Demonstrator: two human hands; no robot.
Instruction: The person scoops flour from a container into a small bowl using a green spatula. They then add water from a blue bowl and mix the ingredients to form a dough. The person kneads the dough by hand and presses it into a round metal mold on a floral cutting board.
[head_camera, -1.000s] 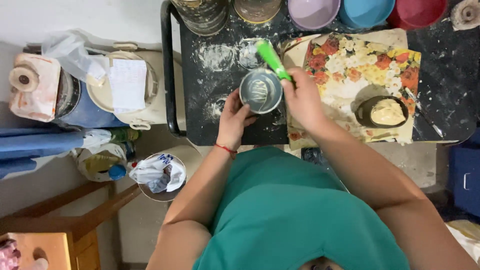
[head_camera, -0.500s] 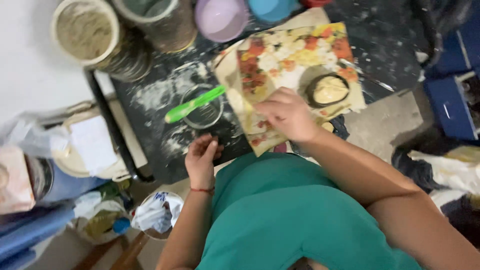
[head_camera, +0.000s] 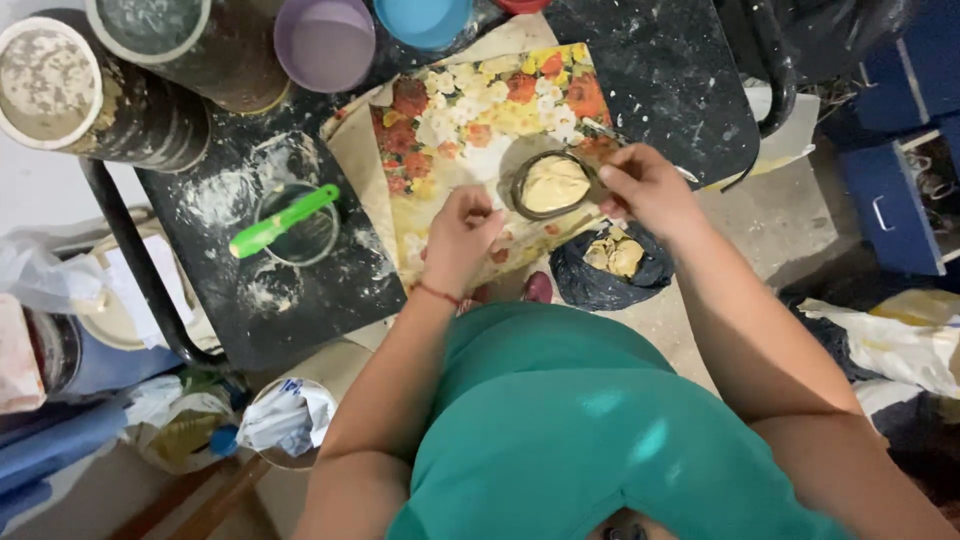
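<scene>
1. While the right hand (head_camera: 645, 185) closes its grip on the rim of the small round metal mould filled with pale dough (head_camera: 553, 184), the left hand (head_camera: 462, 235) rests empty and loosely curled on the flowered cloth (head_camera: 470, 120), just left of the mould.
2. Farther left on the dark floury surface (head_camera: 300, 290), well apart, a green plastic scraper (head_camera: 283, 221) lies slantwise across a metal ring (head_camera: 296, 225).

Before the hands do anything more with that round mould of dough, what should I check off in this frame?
1. Right hand grips the round mould rim: ok.
2. Left hand touching mould: cannot tell.
3. Mould filled with dough: ok.
4. Mould over the flowered sheet: ok.
5. Green spatula rests across the glass jar, clear of both hands: ok.
6. Black table free of flour: not ok.
</scene>
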